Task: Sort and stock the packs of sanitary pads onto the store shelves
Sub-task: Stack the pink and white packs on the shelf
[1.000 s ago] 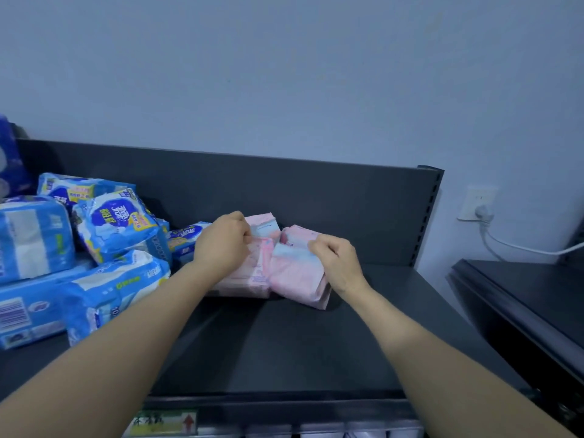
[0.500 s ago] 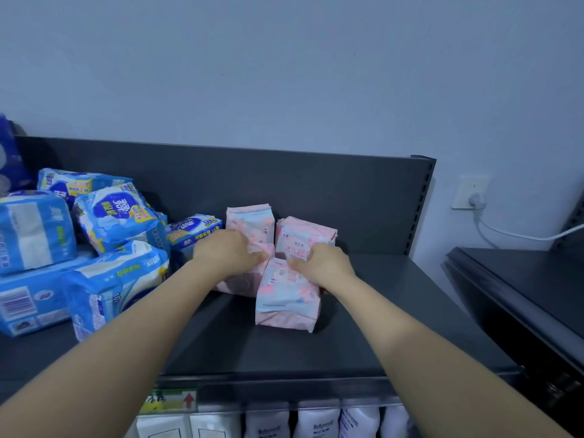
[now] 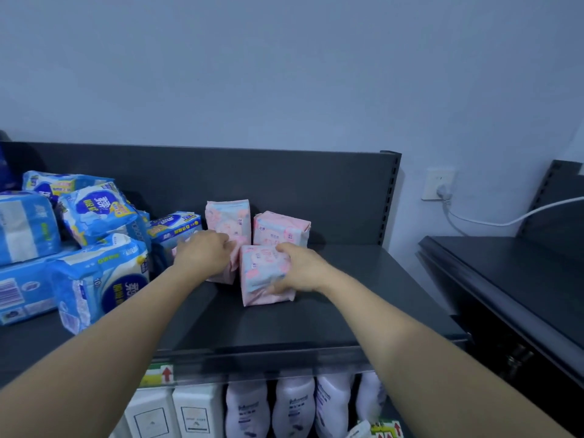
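While both arms reach over the dark top shelf (image 3: 284,330), the right hand (image 3: 300,268) grips the near pink pack (image 3: 260,276) of sanitary pads, fingers curled over its top edge and thumb at its lower right side. That pack stands upright near the middle of the shelf. Just to its left, the left hand (image 3: 203,254) curls its fingers over the top of a second pink pack (image 3: 225,275), which is mostly hidden by the hand. Behind them, by the back panel, two more pink packs stand upright, the far-left pack (image 3: 227,218) and the far-right pack (image 3: 281,227). A loose heap of blue packs (image 3: 94,213) fills the left end of the shelf. On the shelf below stand white bottles (image 3: 294,409).
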The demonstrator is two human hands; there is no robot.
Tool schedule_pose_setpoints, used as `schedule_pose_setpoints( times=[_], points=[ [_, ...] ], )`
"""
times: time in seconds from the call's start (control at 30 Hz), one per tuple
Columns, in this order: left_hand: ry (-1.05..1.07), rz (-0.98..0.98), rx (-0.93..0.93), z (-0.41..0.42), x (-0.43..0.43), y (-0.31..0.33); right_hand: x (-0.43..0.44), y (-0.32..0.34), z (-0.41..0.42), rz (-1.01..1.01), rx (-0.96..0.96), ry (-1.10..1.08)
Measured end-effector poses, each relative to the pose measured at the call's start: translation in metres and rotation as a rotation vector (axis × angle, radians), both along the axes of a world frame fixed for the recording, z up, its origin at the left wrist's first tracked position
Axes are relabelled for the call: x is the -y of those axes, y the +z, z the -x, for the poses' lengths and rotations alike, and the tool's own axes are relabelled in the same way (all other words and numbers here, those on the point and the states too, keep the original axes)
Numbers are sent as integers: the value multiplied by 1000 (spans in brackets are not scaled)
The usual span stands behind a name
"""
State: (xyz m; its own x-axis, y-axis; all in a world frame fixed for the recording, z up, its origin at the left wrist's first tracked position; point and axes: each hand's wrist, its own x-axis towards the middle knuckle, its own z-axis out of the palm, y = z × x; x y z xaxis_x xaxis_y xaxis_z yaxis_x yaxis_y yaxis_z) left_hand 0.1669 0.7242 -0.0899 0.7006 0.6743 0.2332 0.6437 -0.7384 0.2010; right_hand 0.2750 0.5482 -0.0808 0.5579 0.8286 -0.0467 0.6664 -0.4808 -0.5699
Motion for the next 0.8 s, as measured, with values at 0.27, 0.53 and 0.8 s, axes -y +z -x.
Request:
schedule_pose_setpoints(
  times=[0.27,0.53,0.8],
  points=[
    [-113,-11,24,24,53,-2,33,-26,25,-101,272,-44],
    [-188,-80,58,22,138,12,137,-4,26,100,518,-8],
    [-475,-170,-9,-19,238,18,272,12,22,262,548,-201]
  ],
)
